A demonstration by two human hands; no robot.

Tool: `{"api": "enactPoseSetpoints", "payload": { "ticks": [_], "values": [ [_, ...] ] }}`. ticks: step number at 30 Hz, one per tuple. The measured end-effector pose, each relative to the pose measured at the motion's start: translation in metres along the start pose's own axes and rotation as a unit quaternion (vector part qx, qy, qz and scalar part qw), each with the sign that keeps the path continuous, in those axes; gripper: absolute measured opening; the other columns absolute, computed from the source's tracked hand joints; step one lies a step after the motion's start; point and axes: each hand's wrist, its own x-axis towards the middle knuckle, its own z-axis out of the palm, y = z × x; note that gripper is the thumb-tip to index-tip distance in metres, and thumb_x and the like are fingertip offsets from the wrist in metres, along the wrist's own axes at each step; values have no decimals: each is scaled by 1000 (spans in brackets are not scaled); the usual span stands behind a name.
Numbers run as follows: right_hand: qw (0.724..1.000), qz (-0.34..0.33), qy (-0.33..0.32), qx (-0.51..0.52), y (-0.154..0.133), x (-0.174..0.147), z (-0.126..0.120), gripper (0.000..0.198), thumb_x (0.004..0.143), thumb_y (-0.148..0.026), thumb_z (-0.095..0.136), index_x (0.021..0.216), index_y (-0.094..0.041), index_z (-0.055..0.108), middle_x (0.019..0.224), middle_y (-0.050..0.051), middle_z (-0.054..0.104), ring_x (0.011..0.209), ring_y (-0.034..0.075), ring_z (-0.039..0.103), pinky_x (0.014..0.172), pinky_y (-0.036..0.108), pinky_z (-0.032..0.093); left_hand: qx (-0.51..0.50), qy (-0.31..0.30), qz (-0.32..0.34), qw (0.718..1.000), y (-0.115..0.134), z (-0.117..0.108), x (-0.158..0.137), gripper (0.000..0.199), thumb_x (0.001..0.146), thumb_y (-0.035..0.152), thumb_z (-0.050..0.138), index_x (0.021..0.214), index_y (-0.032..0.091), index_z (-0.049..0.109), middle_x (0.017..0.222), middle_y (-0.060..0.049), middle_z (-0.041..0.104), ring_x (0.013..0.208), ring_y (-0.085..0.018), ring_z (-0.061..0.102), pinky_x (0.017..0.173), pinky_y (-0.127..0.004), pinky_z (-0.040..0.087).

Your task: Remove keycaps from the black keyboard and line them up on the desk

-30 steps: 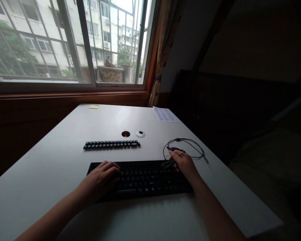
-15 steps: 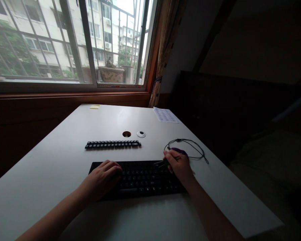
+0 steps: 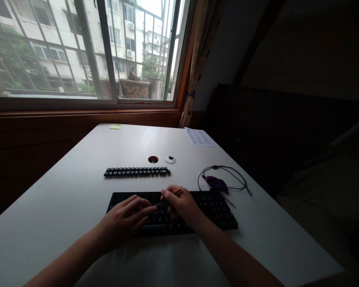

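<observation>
A black keyboard (image 3: 221, 209) lies near the front of the white table. My left hand (image 3: 127, 213) rests over its left part, fingers stretched, the index finger reaching the wire tip of the tool in my other hand. My right hand (image 3: 179, 203) is closed around what looks like a wire keycap puller (image 3: 159, 205), held over the keyboard's middle; its dark handle is mostly hidden by the fingers. Behind the keyboard, loose black keycaps (image 3: 137, 172) stand lined up in two rows.
A purple cloth (image 3: 217, 184) and a looped black cable (image 3: 242, 181) lie at the keyboard's back right, with a thin pale strip (image 3: 229, 200) beside them. Farther back are a round hole (image 3: 152, 159), its white cover (image 3: 170, 160), a printed sheet (image 3: 200, 137) and a yellow note (image 3: 115, 126).
My right hand has moved left with the puller, from the keyboard's right part to its middle, uncovering the purple cloth. My left index finger has stretched out toward the puller.
</observation>
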Motion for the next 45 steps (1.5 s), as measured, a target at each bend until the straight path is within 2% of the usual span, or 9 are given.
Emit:
{"api": "enactPoseSetpoints", "payload": {
  "ticks": [3,8,13,22,28,34,39,42,45],
  "values": [
    [1000,4,-7,3,7,-1,4,36,86,-51,57,76,-17,62,45,-6,51,33,7,45,33,16,36,-12,-17,-9,1000,0,2,-1,34,96,15,51,129,23,55,107,-7,62,91,-18,60,75,-31,59],
    [999,-26,-18,-35,12,-5,5,36,87,-50,57,74,-17,62,45,-6,51,34,8,47,33,16,34,-32,-49,-24,998,3,10,0,18,99,19,48,110,19,63,98,-6,61,80,-16,57,66,-28,55],
    [996,-46,-40,-62,10,-9,9,33,89,-47,56,76,-17,63,47,-6,52,35,8,47,35,17,35,-67,-67,-31,995,4,9,2,20,100,21,46,93,18,64,89,-5,58,75,-15,55,62,-25,52],
    [997,-38,-47,-45,14,-9,10,31,89,-46,57,76,-18,62,47,-6,52,34,7,45,35,17,32,-150,-45,-75,985,5,4,0,20,101,23,45,93,18,63,85,-3,57,69,-11,55,60,-21,51],
    [998,-23,-47,-28,16,-8,9,32,88,-46,58,75,-17,61,46,-6,52,34,8,46,34,17,33,-140,-9,-7,990,-3,4,-2,12,96,18,55,100,18,66,92,-6,62,77,-14,58,66,-25,52],
    [998,-41,-29,-44,17,-10,7,36,90,-50,55,76,-17,62,46,-6,50,35,8,45,35,18,32,-222,31,-59,973,-8,5,-5,14,95,17,56,106,19,64,101,-7,63,86,-15,64,73,-24,55],
    [984,-135,53,-108,13,-14,1,38,96,-45,48,75,-18,63,51,-5,45,45,9,46,46,22,36,-246,59,-118,960,-10,5,-2,17,91,15,60,107,20,63,104,-7,65,93,-16,66,79,-27,57],
    [949,-241,112,-170,10,-17,-4,37,99,-36,45,71,-18,61,65,-1,50,63,12,52,62,26,42,-252,70,-156,952,-11,2,-1,20,89,14,63,107,21,63,105,-6,66,95,-17,66,82,-29,56],
    [913,-318,136,-214,7,-20,-7,32,99,-28,43,74,-19,60,80,3,52,81,16,53,75,31,44,-275,73,-206,936,-12,0,-1,23,87,12,60,108,21,61,105,-6,68,95,-18,67,82,-30,57]
  ]
}}
